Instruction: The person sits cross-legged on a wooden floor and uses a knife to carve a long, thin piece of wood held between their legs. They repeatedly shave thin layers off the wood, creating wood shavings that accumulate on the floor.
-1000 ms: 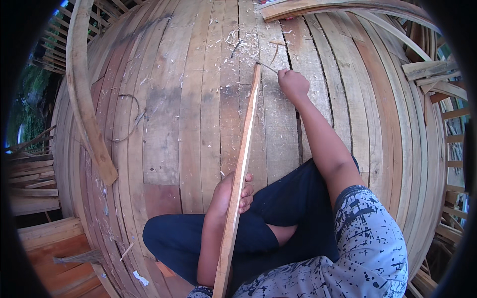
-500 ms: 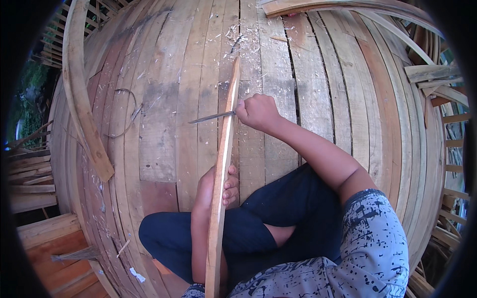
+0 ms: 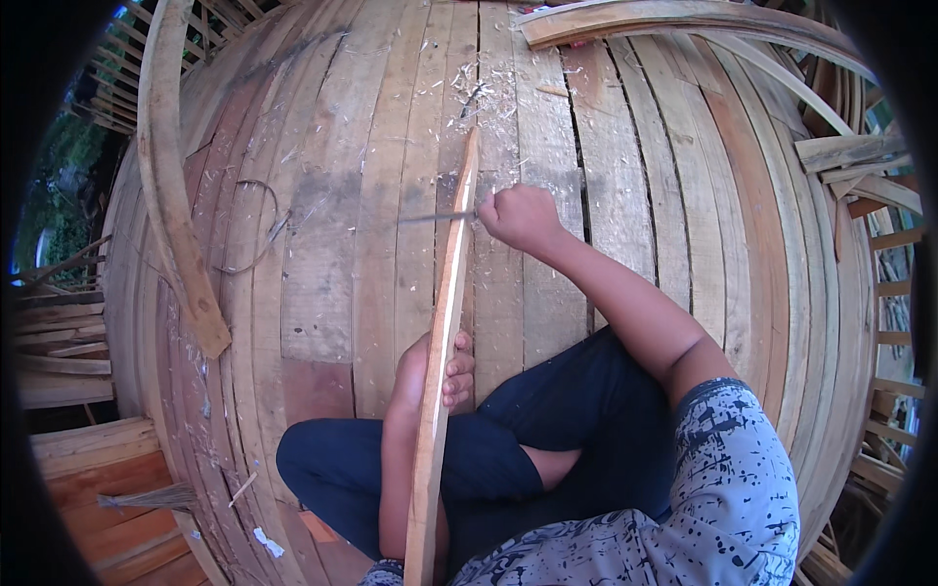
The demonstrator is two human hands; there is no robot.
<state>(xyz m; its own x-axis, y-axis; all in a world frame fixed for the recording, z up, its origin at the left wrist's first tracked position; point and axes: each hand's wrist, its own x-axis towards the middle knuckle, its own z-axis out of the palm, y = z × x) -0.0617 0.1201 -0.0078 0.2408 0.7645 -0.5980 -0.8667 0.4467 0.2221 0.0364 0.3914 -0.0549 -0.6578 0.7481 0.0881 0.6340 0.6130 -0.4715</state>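
A long wooden stick (image 3: 442, 361), tapered at its far end, runs from my body out over the floor. My left hand (image 3: 457, 371) is wrapped round its middle from below, with the fingers curled up on the right side. My right hand (image 3: 523, 215) is closed in a fist just right of the far part of the stick. In that fist is a knife, its handle hidden by the fingers. The thin dark knife blade (image 3: 425, 218) lies crosswise at the stick, pointing left and slightly blurred.
Wood shavings (image 3: 484, 93) are scattered on the plank floor (image 3: 318, 264) beyond the tip. A curved timber (image 3: 186, 254) lies at left, another timber (image 3: 684, 21) at far right. A thin bent strip (image 3: 264, 239) rests on the left planks. My crossed legs (image 3: 362, 459) are beneath the stick.
My right hand and the knife have shifted slightly to the right. The stick's tip has dropped slightly nearer and to the right in view. My left hand keeps its grip.
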